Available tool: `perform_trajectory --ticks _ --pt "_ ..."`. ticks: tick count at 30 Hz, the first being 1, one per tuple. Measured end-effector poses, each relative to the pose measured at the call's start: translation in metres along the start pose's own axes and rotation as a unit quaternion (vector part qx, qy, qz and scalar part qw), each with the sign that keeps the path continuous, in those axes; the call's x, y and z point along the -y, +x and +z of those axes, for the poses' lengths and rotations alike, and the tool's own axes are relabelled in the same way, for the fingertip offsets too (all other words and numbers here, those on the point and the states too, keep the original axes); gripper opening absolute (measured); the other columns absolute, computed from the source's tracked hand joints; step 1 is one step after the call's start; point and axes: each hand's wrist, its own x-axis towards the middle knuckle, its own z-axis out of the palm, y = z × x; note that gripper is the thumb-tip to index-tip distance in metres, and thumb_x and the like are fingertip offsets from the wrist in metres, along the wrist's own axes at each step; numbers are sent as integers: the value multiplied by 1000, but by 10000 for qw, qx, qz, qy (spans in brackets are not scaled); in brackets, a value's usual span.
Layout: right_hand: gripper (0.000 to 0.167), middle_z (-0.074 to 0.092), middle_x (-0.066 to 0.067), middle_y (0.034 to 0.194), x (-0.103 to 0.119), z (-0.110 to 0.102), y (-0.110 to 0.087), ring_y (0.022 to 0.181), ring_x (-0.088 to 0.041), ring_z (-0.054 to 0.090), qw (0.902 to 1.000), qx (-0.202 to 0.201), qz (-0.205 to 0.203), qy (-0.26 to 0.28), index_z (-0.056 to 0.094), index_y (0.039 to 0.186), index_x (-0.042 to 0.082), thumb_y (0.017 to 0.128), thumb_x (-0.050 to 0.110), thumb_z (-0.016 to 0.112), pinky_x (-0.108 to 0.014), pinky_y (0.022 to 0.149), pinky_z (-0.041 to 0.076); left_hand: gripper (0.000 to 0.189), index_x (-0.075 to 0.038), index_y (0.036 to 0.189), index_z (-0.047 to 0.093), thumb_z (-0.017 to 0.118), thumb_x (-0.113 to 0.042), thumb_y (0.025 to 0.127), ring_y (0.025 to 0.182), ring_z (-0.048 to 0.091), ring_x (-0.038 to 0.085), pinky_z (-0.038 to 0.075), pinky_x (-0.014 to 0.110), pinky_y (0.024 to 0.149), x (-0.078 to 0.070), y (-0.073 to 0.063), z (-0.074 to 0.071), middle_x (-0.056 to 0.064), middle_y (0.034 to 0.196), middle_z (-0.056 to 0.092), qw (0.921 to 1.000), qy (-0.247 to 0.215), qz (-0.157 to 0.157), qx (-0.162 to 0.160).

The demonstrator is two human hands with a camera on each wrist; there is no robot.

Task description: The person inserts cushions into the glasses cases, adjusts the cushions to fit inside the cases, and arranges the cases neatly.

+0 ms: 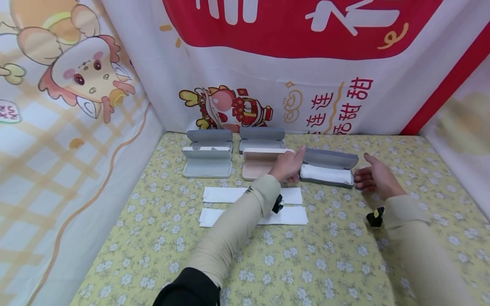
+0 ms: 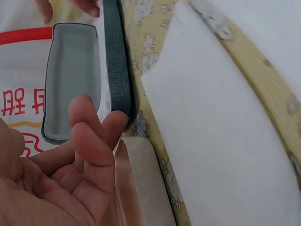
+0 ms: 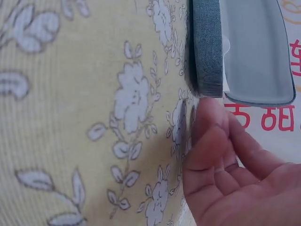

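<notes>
A dark grey-blue glasses case [image 1: 327,183] stands with its lid raised, and a folded white cloth [image 1: 326,173] lies in its base. At its left end is my left hand [image 1: 288,165], fingers loosely bent with the fingertips [image 2: 113,127] right at the case's corner. My right hand [image 1: 377,176] is at the opposite end, its relaxed fingertips [image 3: 210,110] close against the case's short side. The left hand overlaps a pink glasses case [image 1: 254,170], also with a raised lid, and partly hides it.
A light grey open case [image 1: 207,169] stands at the left, with two grey cases [image 1: 209,136] [image 1: 262,135] behind the front row. Two folded white cloth strips [image 1: 220,194] [image 1: 283,216] lie under my left forearm on the floral tablecloth [image 1: 283,263]. A printed curtain [image 1: 245,76] hangs behind.
</notes>
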Motion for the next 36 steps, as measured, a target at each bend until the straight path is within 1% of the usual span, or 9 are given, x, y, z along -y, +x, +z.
perform_trajectory --ticks 3,8,10,14,18,22,27,31,36 --pt "97 67 -3 89 3 4 2 75 -20 68 9995 -88 168 -254 52 126 -6 92 81 26 -39 74 55 71 -4 93 56 26 -67 102 59 64 34 56 44 58 -4 0 2 19 66 63 9991 -368 -207 -16" --pt "106 66 -8 92 4 10 3 76 -23 69 9977 -294 292 -543 49 131 -9 88 85 23 -36 69 55 75 -3 113 58 26 -69 101 61 67 33 58 45 60 -5 4 5 18 76 64 9980 -468 -419 -84" --pt "110 65 -14 99 4 14 3 76 -24 69 9970 -403 274 -596 47 135 -11 87 86 25 -35 67 56 79 -1 126 56 27 -70 100 58 66 31 58 43 58 -4 8 7 17 84 63 9972 -536 -508 -153" --pt "109 57 -23 116 4 18 3 76 -24 69 9965 -551 306 -550 44 139 -13 89 84 30 -35 67 58 82 -3 137 51 27 -72 99 53 65 29 57 40 53 0 15 10 18 91 63 9967 -544 -532 -295" --pt "103 56 -22 115 5 19 3 75 -23 68 9969 -599 306 -398 43 139 -13 93 78 34 -37 70 59 82 -3 130 56 26 -73 98 51 65 29 56 40 50 2 22 13 19 82 64 9980 -360 -425 -313" --pt "97 62 -16 102 6 18 2 73 -23 68 9980 -530 255 -217 45 137 -14 95 73 38 -39 72 59 82 -4 127 58 27 -74 97 51 65 30 56 40 49 2 23 13 19 77 64 9977 -316 -503 -316" --pt "92 64 -14 95 5 17 0 69 -22 70 9992 -379 160 -18 45 135 -15 97 69 41 -40 71 60 80 -4 118 60 29 -74 97 51 66 30 56 39 49 2 23 13 19 72 64 9974 -280 -579 -321" --pt "90 66 -14 91 3 17 -1 68 -21 70 9995 -298 34 133 45 134 -17 98 66 44 -39 70 60 79 -4 127 58 34 -73 98 53 67 30 57 41 50 2 22 13 19 74 66 9972 -389 -563 -314" --pt "86 66 -12 90 3 17 -1 68 -21 70 9993 -305 26 216 44 135 -17 99 62 44 -38 70 60 76 -5 135 56 41 -69 98 56 68 31 58 42 52 4 19 13 21 81 65 9952 -789 -498 -289"
